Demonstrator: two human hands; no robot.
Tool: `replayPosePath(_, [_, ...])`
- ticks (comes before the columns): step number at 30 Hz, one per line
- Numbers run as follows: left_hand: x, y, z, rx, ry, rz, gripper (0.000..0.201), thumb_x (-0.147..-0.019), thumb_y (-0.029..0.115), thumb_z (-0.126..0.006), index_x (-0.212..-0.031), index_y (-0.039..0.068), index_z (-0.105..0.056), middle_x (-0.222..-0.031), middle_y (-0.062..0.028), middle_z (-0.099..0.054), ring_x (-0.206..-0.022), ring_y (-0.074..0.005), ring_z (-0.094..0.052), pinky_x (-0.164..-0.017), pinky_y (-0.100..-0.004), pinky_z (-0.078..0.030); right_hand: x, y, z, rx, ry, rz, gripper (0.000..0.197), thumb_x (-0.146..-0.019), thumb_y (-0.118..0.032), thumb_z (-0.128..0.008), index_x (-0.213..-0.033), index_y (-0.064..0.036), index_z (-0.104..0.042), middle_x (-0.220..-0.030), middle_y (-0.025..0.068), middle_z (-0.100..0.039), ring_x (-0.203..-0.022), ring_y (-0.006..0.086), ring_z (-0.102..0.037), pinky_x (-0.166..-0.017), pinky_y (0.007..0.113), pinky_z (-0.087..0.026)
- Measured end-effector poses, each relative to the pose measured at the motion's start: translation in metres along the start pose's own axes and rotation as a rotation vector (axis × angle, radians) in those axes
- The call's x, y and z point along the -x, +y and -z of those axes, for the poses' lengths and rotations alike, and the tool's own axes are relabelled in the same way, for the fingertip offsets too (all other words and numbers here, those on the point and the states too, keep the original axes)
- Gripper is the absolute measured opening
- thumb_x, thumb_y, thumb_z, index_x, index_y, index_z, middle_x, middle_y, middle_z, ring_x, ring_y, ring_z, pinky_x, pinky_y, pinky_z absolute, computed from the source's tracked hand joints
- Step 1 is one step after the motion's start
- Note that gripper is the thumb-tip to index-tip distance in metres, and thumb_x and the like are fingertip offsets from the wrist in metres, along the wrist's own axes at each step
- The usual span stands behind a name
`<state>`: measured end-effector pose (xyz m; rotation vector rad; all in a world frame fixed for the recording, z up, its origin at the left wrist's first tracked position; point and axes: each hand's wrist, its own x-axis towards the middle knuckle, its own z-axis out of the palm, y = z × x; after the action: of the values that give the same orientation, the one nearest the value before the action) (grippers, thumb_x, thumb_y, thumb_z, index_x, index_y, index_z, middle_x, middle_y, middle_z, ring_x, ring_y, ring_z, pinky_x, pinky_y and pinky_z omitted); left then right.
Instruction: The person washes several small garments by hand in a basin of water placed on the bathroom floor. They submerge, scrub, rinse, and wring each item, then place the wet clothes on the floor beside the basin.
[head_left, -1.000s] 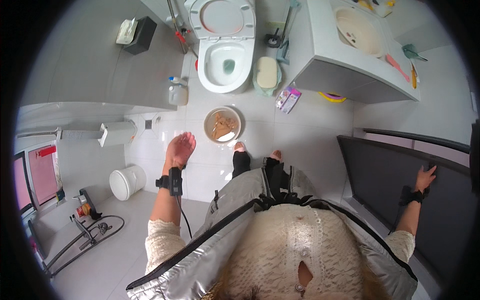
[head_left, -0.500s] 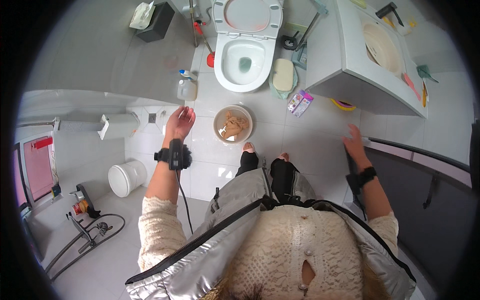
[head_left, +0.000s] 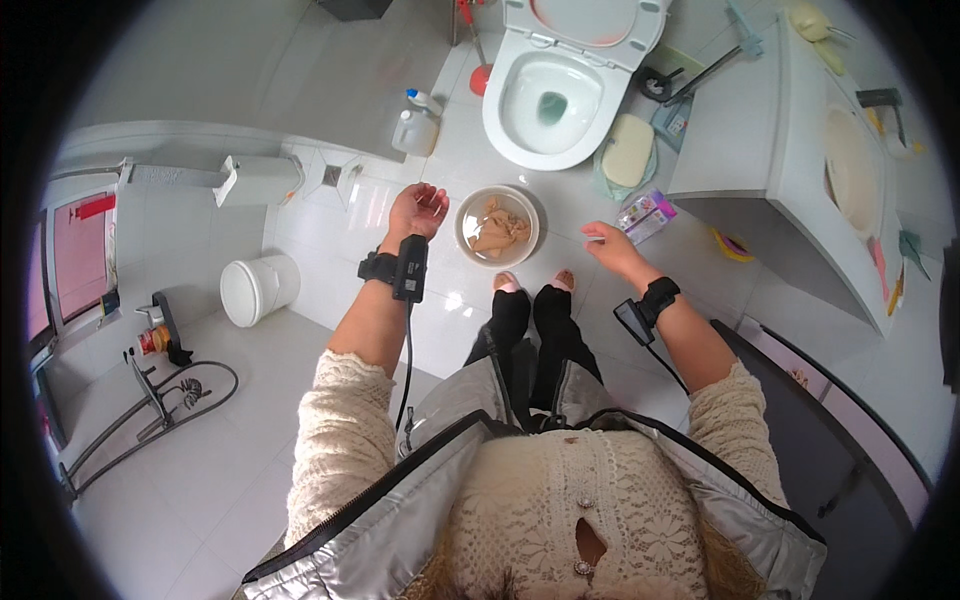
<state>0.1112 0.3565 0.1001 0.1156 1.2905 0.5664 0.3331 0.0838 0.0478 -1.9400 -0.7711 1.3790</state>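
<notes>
A round whitish basin (head_left: 461,238) of water stands on the floor in front of my feet. In it lies a crumpled tan cloth (head_left: 500,231), wet and partly under the surface. My left hand (head_left: 418,211) is held just left of the basin, palm turned up, fingers loosely bent and apart, nothing in it. To the right of the basin hangs my right hand (head_left: 613,247), its fingers stretched out, likewise holding nothing. Neither hand appears to touch the basin. Each wrist wears a black strap with a small device and cable.
Beyond the basin stands a toilet (head_left: 505,110) with its lid raised. Jugs (head_left: 414,133) stand at the far left, a lidded white bucket (head_left: 243,292) nearer left. A purple-and-white package (head_left: 645,215) lies right, before the washbasin cabinet (head_left: 730,170). A dark door (head_left: 800,430) stands near right.
My right hand has swung inward from the far right toward the basin. My left hand is now closer to the basin's left side. The whole view has shifted and turned a little.
</notes>
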Motion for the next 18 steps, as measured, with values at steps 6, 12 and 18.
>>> replayPosePath(6, [-0.043, -0.033, 0.036, -0.141, 0.0, -0.032, 0.009, -0.082, 0.007, -0.048, -0.084, -0.001, -0.049, -0.083, -0.0123, -0.054, -0.08, -0.0265, -0.055, -0.073, -0.0376, -0.049, -0.024, 0.028, -0.023, 0.007, -0.08, -0.075, 0.032, -0.079, -0.012, -0.059, -0.108, -0.002, -0.054, -0.107, 0.0125, -0.058, -0.096, 0.0208, -0.057, -0.082, 0.032, -0.045])
replayPosePath(12, [-0.104, -0.057, 0.1, -0.3, -0.03, 0.029, 0.017, -0.085, 0.008, -0.043, -0.098, -0.003, -0.046, -0.098, -0.0137, -0.049, -0.087, -0.0278, -0.053, -0.079, -0.0389, -0.049, -0.063, 0.063, -0.075, -0.038, -0.137, -0.169, 0.034, -0.078, -0.013, -0.059, -0.109, -0.001, -0.053, -0.103, 0.0122, -0.059, -0.094, 0.0216, -0.057, -0.081, 0.032, -0.046])
replayPosePath(18, [-0.212, -0.104, 0.186, -0.358, 0.022, 0.105, 0.02, -0.086, 0.01, -0.045, -0.104, 0.002, -0.049, -0.098, -0.0097, -0.05, -0.088, -0.0239, -0.052, -0.075, -0.0357, -0.047, -0.163, 0.143, -0.178, 0.04, -0.214, -0.194, 0.042, -0.073, -0.011, -0.061, -0.114, -0.0083, -0.051, -0.111, 0.0177, -0.052, -0.096, 0.0266, -0.055, -0.084, 0.034, -0.044])
